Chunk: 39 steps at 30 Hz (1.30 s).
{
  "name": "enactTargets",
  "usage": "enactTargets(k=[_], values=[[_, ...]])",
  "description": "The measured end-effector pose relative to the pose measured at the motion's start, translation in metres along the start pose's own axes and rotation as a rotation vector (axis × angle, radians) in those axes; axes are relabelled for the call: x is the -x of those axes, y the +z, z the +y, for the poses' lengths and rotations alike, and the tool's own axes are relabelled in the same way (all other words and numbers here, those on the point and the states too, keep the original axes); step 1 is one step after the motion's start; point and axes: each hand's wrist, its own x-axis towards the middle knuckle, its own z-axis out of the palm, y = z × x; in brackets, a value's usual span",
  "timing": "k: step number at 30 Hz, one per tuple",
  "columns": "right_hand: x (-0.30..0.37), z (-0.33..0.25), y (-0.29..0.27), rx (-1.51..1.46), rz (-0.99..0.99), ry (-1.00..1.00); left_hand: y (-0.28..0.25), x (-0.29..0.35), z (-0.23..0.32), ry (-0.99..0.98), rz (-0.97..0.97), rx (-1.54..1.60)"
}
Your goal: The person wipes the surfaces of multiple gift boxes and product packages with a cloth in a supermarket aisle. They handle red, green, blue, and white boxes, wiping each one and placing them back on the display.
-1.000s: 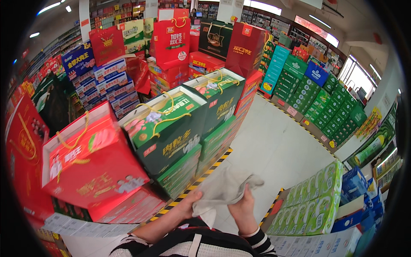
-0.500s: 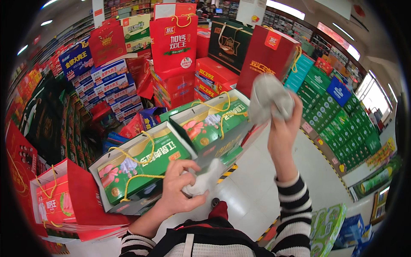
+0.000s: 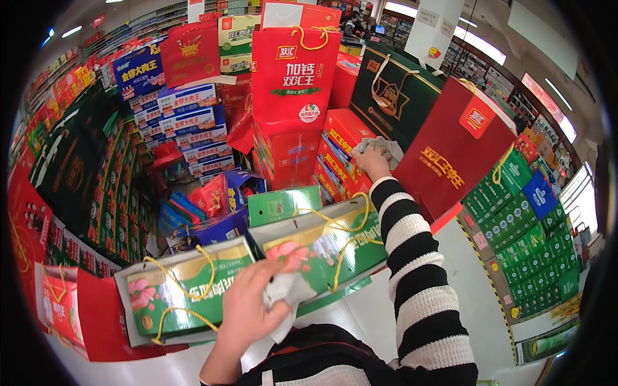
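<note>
near the left hand point(image 3: 251, 309), bags point(image 3: 124, 305) hold green boxes point(image 3: 181, 271)

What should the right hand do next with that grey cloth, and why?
Probably slide the right hand a little along the top of the red carton, toward the tall red gift bag. The grey cloth looks to be under its fingers at the carton, and the part of the top on that side shows no cloth over it.
</note>
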Motion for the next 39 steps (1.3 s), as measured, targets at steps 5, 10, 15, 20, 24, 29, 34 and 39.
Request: enactTargets(k=[5, 10, 15, 20, 24, 29, 34, 39], values=[[-0.064, -0.017, 0.013, -0.106, 0.024, -0.154, -0.002, -0.003, -0.009, -0.035, -0.067, 0.067], [-0.12, -0.065, 0.021, -0.167, 0.057, -0.262, -0.001, -0.012, -0.016, -0.044, -0.064, 0.177], [-0.17, -0.112, 0.029, -0.157, 0.141, -0.356, 0.001, -0.013, -0.007, -0.279, -0.138, 0.183], [-0.184, -0.133, 0.043, -0.062, 0.261, -0.367, 0.006, -0.007, -0.001, -0.335, -0.085, 0.139], [-0.173, -0.128, 0.04, 0.066, 0.37, -0.316, 0.008, -0.007, 0.005, -0.326, -0.035, 0.102], [-0.137, -0.096, 0.02, 0.378, 0.237, -0.169, 0.008, -0.007, 0.005, -0.28, -0.045, 0.133], [-0.091, -0.059, 0.006, 0.391, 0.034, 0.088, 0.01, -0.004, -0.013, -0.116, 0.049, 0.108], [-0.025, -0.018, 0.001, 0.363, 0.316, -0.581, 0.009, -0.002, -0.023, 0.005, 0.064, 0.117]])
